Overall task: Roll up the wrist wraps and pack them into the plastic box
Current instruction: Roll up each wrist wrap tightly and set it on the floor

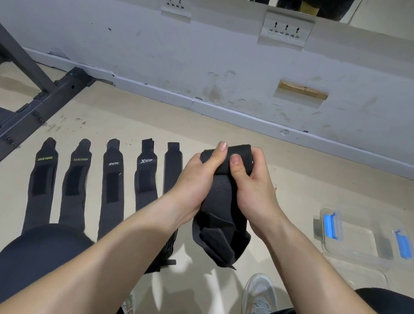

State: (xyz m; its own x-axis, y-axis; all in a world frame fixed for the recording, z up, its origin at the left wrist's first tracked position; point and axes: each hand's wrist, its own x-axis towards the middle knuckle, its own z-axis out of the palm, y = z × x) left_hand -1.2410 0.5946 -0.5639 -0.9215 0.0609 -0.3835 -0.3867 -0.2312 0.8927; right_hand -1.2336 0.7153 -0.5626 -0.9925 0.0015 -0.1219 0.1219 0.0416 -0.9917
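- A black wrist wrap (222,208) is held up off the floor, left of the plastic box (356,257). Its top end is wound into a tight roll, and the loose tail hangs crumpled below the hands. I can read no writing on it.
- The left hand (197,177) grips the roll on the side away from the box, with the fingers curled behind it and the thumb pressed on the front.
- The right hand (252,189) grips the same roll on the side nearer the box, fingers wrapped over it, thumb pressing beside the other thumb.
- The box stands open on the floor. It is clear, with blue latches (329,228) at its two short ends.
- Left of the box, past the hands, five more black wraps lie flat side by side, their narrow tabs pointing at the wall.
- The farthest wrap (42,178) from the box reads XUEYING in yellow-green letters.
- The second wrap (76,178) reads XUEYING in a duller yellow.
- The third wrap (111,182) carries a small white word too blurred to make out.
- The fourth wrap (145,176) shows a white XTEP logo.
- The fifth wrap (172,170), closest to the box, is partly hidden by the left forearm, and I see no label on it.
- A grey shoe (258,302) with orange trim rests on the floor on the near side of the box.
- A dark metal frame (29,113) stands well to the left of the box, beyond the row.
- Two wall sockets (286,30) sit on the scuffed grey wall behind the box.
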